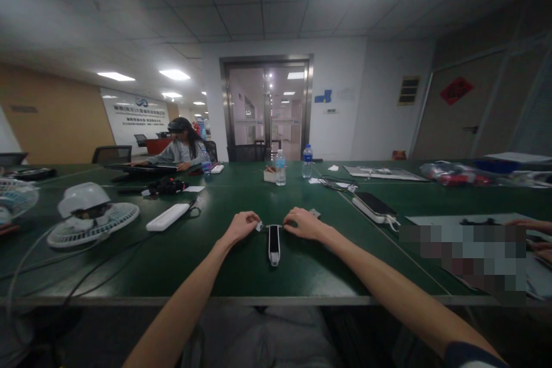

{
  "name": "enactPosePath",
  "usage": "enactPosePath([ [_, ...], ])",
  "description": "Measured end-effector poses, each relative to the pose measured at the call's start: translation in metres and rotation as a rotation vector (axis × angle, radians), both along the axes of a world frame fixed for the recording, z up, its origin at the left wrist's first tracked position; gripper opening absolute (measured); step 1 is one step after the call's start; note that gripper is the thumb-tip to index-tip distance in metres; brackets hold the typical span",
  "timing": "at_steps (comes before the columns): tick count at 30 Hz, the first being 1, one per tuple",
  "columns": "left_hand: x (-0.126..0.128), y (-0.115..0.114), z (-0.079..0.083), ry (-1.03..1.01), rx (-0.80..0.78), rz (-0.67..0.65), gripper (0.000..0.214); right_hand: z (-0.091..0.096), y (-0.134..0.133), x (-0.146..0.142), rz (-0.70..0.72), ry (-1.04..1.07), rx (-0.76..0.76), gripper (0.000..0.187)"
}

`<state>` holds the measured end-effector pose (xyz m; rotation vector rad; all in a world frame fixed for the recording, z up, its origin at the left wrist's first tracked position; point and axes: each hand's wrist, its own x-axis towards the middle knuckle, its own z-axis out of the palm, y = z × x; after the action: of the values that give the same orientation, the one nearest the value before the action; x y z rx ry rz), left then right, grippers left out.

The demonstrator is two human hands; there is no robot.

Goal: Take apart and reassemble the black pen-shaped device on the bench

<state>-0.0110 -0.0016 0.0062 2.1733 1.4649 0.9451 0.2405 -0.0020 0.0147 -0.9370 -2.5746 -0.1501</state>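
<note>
On the green table in front of me lies a slim white device with a black top, its narrow end toward me. My left hand is to the left of its far end, thumb and fingers pinched on a small whitish piece whose kind I cannot make out. Just right of the device, my right hand has its fingers curled together near the far end. Whatever those fingertips hold, if anything, is too small to name. A small pale grey item shows behind my right hand.
Two water bottles stand ahead by a small box. To the left are a white power strip-like block and a disassembled fan. A dark-topped device lies right. Another person sits far left; someone's hands are at right.
</note>
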Motion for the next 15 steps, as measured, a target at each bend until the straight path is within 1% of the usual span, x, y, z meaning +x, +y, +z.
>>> enactPosePath([
  [4, 0.0, -0.001, -0.002, 0.018, -0.036, -0.042, 0.026, -0.009, 0.005, -0.004, 0.014, 0.002, -0.063, 0.02],
  [9, -0.002, 0.001, -0.005, 0.023, -0.046, -0.064, 0.027, -0.013, 0.004, -0.004, 0.008, 0.004, -0.066, 0.022],
  [15, -0.001, 0.003, -0.01, 0.08, -0.034, -0.105, 0.029, -0.015, 0.001, -0.005, -0.005, -0.005, -0.056, 0.024],
])
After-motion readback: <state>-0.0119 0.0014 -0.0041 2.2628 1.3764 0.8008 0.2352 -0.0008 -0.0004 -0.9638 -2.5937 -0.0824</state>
